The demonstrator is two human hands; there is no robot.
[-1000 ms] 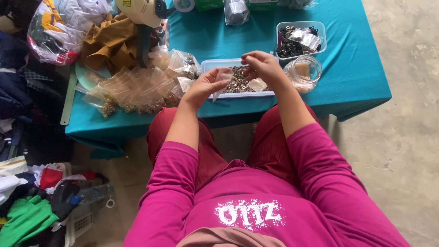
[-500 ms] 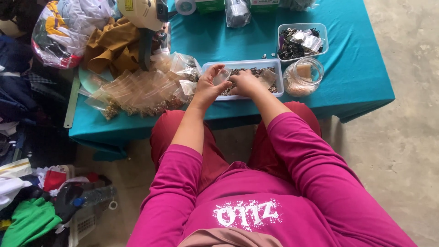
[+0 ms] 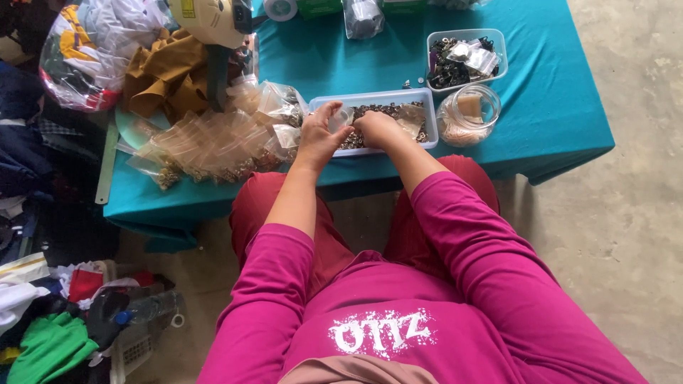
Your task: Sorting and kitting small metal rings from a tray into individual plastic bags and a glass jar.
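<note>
Person's wearing a bright magenta long-sleeved top, sleeves pushed up to about mid-forearm, with a white speckled, glittery-looking print across the chest. Below that, red trousers, a shade darker than the top. Both hands are bare, no gloves, no rings or watch that I can make out.

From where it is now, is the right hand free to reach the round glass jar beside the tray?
Probably yes. The right hand rests in the clear tray of small metal parts, and the glass jar stands just to its right on the teal table, with nothing visible between them.
</note>
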